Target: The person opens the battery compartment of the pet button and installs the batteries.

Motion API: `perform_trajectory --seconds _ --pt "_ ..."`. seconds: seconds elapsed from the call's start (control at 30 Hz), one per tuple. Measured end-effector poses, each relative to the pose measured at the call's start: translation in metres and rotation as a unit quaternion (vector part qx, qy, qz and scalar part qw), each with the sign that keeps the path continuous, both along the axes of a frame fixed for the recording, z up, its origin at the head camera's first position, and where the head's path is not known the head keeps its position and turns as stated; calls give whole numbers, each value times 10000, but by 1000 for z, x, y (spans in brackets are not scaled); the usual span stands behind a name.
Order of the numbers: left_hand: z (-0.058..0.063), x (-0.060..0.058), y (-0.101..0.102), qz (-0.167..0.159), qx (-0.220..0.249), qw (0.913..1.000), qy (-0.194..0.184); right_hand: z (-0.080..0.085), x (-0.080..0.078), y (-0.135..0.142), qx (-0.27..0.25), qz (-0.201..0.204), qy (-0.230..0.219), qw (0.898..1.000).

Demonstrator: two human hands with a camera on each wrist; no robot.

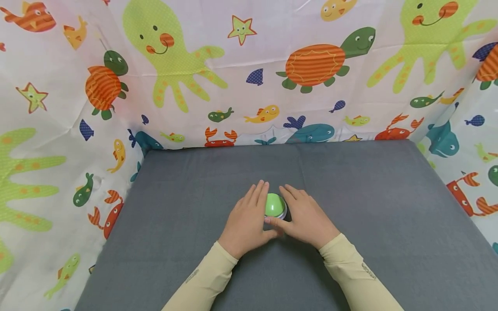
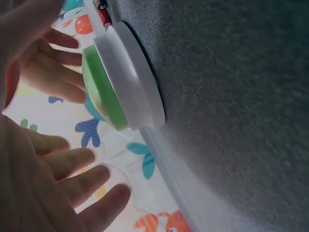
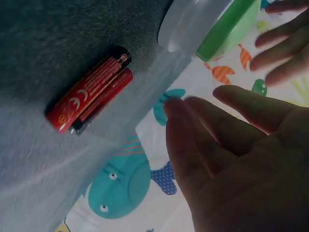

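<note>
A round push button [image 1: 274,205] with a light green domed top and white base sits on the grey cloth. My left hand [image 1: 247,220] stands on its left side, fingers extended, covering part of it in the head view. On the other side is my right hand [image 1: 309,218], its thumb crossing in front of the base's near edge. In the left wrist view, a gap shows between the left fingers [image 2: 104,208] and the button. Two red-and-black batteries [image 3: 91,92] lie side by side on the cloth near the right hand, which hides them in the head view.
Grey cloth [image 1: 389,207] covers the flat surface. Behind it and along both sides hangs a white curtain [image 1: 241,65] printed with turtles, octopuses, crabs and fish. Cream sleeves [image 1: 206,276] cover both forearms.
</note>
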State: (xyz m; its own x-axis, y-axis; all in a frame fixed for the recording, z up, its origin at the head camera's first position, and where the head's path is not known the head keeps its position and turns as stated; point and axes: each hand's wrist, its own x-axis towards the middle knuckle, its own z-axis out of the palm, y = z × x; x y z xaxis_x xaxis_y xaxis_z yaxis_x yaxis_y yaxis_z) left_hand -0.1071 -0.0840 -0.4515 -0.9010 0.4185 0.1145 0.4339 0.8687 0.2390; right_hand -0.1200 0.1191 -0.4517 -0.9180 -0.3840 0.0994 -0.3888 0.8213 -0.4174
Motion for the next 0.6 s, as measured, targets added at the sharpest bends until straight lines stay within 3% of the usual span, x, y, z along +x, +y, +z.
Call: perform_trajectory --seconds 0.3,0.6 --pt "-2 -3 6 -35 41 10000 -54 -8 -14 -4 -205 246 -217 9993" --pt "-10 -9 3 -128 41 9993 339 -13 -19 -5 -349 418 -163 9984"
